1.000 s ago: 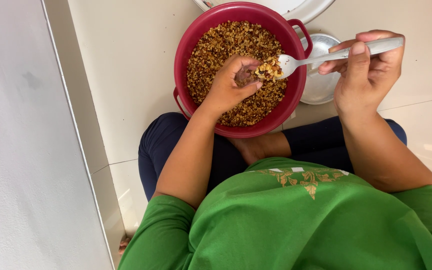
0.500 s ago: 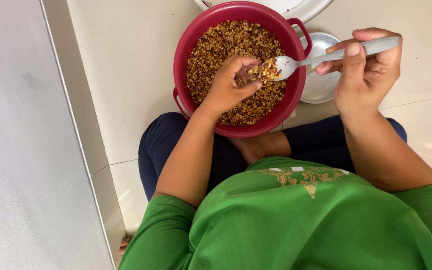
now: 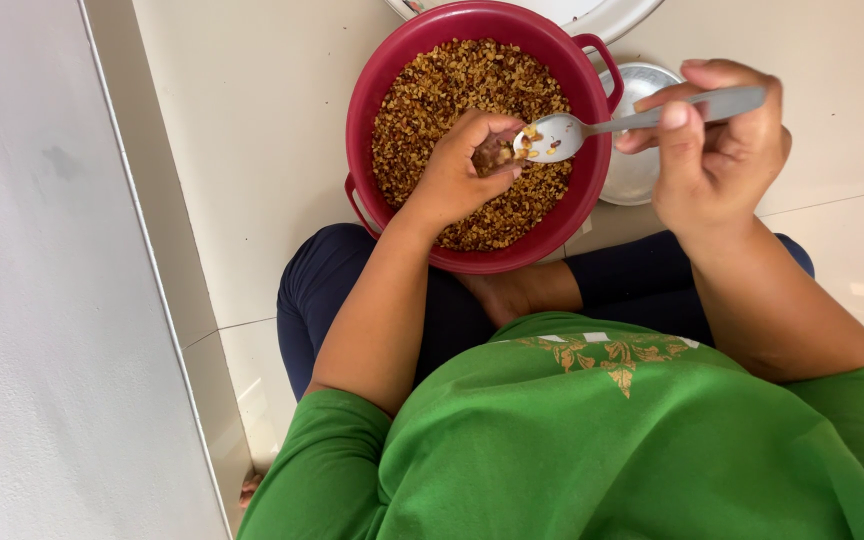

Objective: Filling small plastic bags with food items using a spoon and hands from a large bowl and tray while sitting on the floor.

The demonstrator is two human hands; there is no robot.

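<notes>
Seated on a pale tiled floor (image 3: 252,130), picking at a spoonful of mixed grain over a red bowl (image 3: 377,110).

Right hand (image 3: 717,150) closed tight around the grey handle of a spoon (image 3: 562,135), held level above the bowl with a few brown and yellow kernels left in its pale scoop. Left hand (image 3: 457,175) curled over the grain (image 3: 442,90), fingertips pinched together against the spoon's edge, on a few kernels. Bowl heaped nearly full, resting on the floor against dark-trousered legs (image 3: 322,290). Small round metal dish (image 3: 642,170) just beside the bowl's right handle; edge of a white plate (image 3: 602,15) beyond the rim.
</notes>
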